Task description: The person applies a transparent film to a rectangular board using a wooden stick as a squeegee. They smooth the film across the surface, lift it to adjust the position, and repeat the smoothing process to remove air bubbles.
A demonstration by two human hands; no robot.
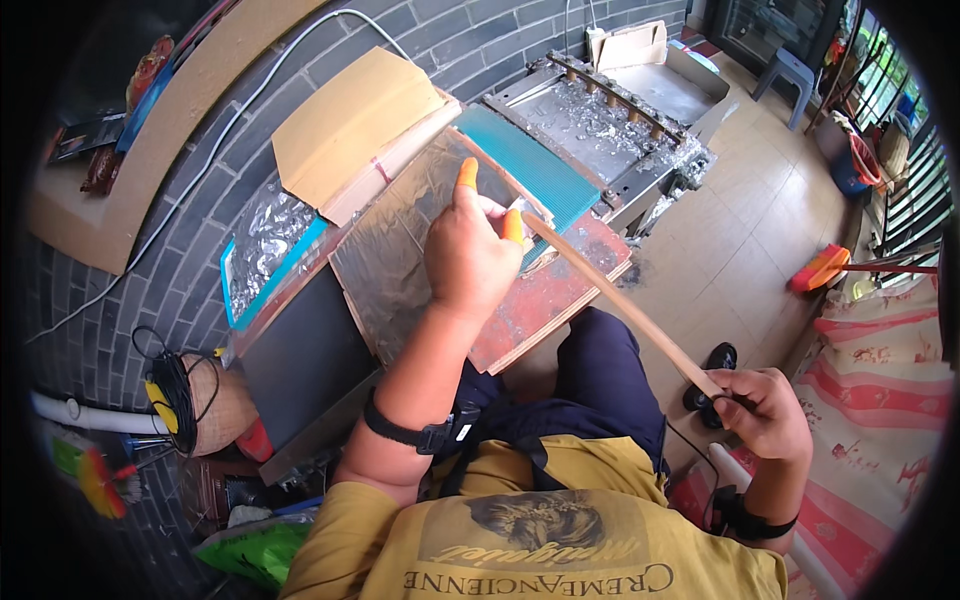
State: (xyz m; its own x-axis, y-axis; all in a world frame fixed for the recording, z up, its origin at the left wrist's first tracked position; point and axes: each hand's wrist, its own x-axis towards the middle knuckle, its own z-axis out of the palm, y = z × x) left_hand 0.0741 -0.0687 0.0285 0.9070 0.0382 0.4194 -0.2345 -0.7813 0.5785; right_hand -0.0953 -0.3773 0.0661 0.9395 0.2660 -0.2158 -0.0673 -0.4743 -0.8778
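My right hand [765, 412] grips the near end of a long, flat wooden strip [622, 300]. The strip slants up to the left, its far tip beside the thumb of my left hand [472, 255]. Orange finger cots cover that thumb and the raised index finger. A small pale, shiny piece [517, 204] shows by the curled fingers; whether they pinch it or the strip's tip is unclear. Under my left hand lies a board with a dull, foil-like surface [397, 232]. It overlaps a worn red wooden board [555, 300] and a teal ribbed sheet [536, 165].
Tan cardboard [352, 127] leans over stacked material at the left. Crumpled silvery foil fills a blue-edged tray [315, 232]. A metal frame [577, 127] with foil scraps stands behind. A stool [787, 82] and an orange broom [821, 268] are to the right.
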